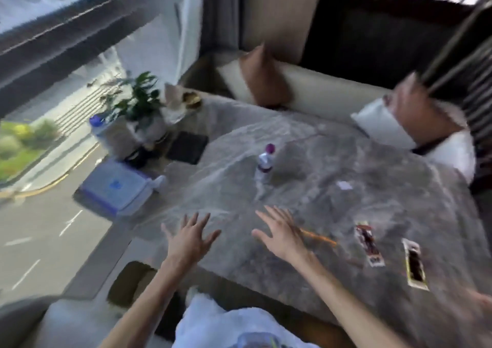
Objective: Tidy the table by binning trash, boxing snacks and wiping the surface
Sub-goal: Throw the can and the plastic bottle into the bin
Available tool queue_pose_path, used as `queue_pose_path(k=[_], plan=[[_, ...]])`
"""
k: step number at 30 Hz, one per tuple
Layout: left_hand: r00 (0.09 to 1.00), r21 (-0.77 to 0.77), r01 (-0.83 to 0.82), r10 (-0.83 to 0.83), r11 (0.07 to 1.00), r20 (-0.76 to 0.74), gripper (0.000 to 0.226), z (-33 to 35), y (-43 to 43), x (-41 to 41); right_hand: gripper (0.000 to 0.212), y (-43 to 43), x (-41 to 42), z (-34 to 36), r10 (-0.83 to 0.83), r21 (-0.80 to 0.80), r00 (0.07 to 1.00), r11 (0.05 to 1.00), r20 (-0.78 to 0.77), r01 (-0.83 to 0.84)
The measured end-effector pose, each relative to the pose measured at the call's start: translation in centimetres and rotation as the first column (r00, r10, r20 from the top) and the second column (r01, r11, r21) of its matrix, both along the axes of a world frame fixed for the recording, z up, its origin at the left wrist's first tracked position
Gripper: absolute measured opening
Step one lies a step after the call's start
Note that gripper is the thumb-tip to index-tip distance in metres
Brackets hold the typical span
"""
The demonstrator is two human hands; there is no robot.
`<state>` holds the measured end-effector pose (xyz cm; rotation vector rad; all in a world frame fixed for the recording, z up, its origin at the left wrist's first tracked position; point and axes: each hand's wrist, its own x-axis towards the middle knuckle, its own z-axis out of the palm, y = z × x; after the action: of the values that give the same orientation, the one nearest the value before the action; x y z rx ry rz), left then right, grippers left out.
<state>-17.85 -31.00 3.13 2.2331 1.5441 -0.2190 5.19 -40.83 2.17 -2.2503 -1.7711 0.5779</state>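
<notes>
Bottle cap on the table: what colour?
Purple-magenta cap on the bottle, head view.

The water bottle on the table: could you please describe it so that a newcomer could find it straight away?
Start at the grey marble table and look to its middle, beyond the two open hands. The water bottle stands upright there, alone. It is the only standing thing nearby, clear with a purple cap, while the snack packets lie flat.

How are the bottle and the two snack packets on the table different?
The bottle stands upright near the middle of the table; the two snack packets lie flat close to the near right edge. The bottle is round and pale with a purple cap; the packets are flat, dark strips with light borders. Neither hand touches any of them.
</notes>
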Motion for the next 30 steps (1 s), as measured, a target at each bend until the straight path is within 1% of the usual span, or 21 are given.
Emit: queue_pose_path(k=[4, 7, 11, 15, 18, 21, 27, 30], plan=[[0.974, 0.067, 0.226, -0.227, 0.972, 0.006, 0.067, 2.7, 2.3, 6.8, 0.057, -2.0, 4.3, 1.4, -0.213, 0.102, 0.976, 0.971, -0.047, 0.217], [0.929, 0.092, 0.370, -0.370, 0.924, -0.017, 0.066, 4.0, 4.8, 10.4, 0.057, -1.6, 5.8, 1.8, -0.319, 0.103, 0.941, 0.938, -0.114, 0.331], [0.886, 0.143, 0.459, -0.464, 0.877, 0.003, 0.063, 5.4, 9.1, 13.3, 0.057, 0.4, 6.3, 1.6, -0.427, 0.069, 0.872, 0.888, -0.241, 0.454], [0.865, 0.127, 0.493, -0.500, 0.861, 0.032, 0.060, 6.0, 12.7, 15.0, 0.059, 2.8, 5.8, 0.4, -0.533, 0.021, 0.774, 0.819, -0.343, 0.573], [0.843, 0.107, 0.533, -0.538, 0.839, 0.020, 0.059, 6.2, 14.8, 16.5, 0.062, 4.5, 5.4, -0.7, -0.579, -0.028, 0.714, 0.783, -0.394, 0.621], [0.840, 0.088, 0.537, -0.541, 0.839, 0.029, 0.060, 6.0, 16.5, 18.3, 0.065, 6.0, 5.4, -2.1, -0.611, -0.080, 0.663, 0.759, -0.434, 0.647], [0.864, 0.027, 0.503, -0.503, 0.864, -0.002, 0.063, 4.1, 18.4, 22.4, 0.071, 10.4, 8.0, -6.4, -0.626, -0.165, 0.640, 0.760, -0.446, 0.628], [0.882, -0.005, 0.467, -0.466, 0.884, 0.063, 0.063, 3.2, 18.2, 23.8, 0.073, 12.8, 9.2, -7.9, -0.594, -0.165, 0.666, 0.789, -0.452, 0.592]])
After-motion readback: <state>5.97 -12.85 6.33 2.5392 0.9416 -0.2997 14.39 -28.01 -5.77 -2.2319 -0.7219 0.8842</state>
